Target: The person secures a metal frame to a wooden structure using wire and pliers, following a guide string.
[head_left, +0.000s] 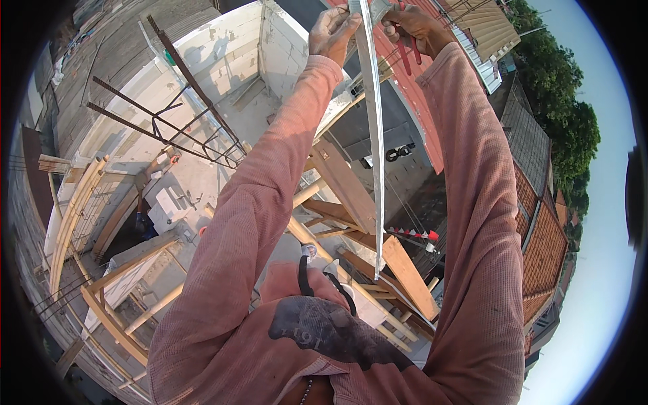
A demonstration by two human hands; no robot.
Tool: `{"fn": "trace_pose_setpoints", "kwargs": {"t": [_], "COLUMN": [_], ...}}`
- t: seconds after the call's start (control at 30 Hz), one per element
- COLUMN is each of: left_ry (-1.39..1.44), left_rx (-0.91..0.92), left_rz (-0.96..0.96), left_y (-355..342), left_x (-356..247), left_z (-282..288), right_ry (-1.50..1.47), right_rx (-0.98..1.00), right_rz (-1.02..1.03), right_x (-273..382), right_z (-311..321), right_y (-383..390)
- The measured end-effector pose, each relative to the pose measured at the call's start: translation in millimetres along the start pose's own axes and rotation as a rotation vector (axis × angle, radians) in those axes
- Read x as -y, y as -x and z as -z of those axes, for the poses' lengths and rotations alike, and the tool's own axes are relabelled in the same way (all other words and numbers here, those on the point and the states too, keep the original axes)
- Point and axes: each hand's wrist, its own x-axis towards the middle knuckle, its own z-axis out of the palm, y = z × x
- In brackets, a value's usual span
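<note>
At the top of the view, my left hand [332,34] pinches a long, narrow silvery metal strip [373,148] near its upper end, and the strip hangs down between my forearms. Just right of it, my right hand [416,30] grips red-handled cutters [407,54], held up against the strip's top. The cutters' head is partly hidden at the frame's edge, so I cannot tell exactly where it meets the strip.
I look down on pale block walls [223,47], protruding rebar [175,74], bamboo poles [81,202] and timber beams [344,182] over a drop. Red metal roofing [428,121] and tiled roofs [543,250] lie to the right, with trees [553,88] behind.
</note>
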Motion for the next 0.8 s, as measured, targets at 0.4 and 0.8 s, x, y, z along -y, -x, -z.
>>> {"fn": "trace_pose_setpoints", "kwargs": {"t": [0.4, 0.8], "left_ry": [-0.195, -0.400], "left_rx": [-0.217, -0.313], "left_rz": [-0.159, -0.369], "left_y": [11, 31], "left_x": [3, 21], "left_z": [-17, -46], "right_ry": [-0.561, -0.128], "right_rx": [-0.086, -0.426], "right_rz": [-0.006, 0.162], "right_x": [-15, -27], "right_z": [-6, -35], "right_y": [34, 39]}}
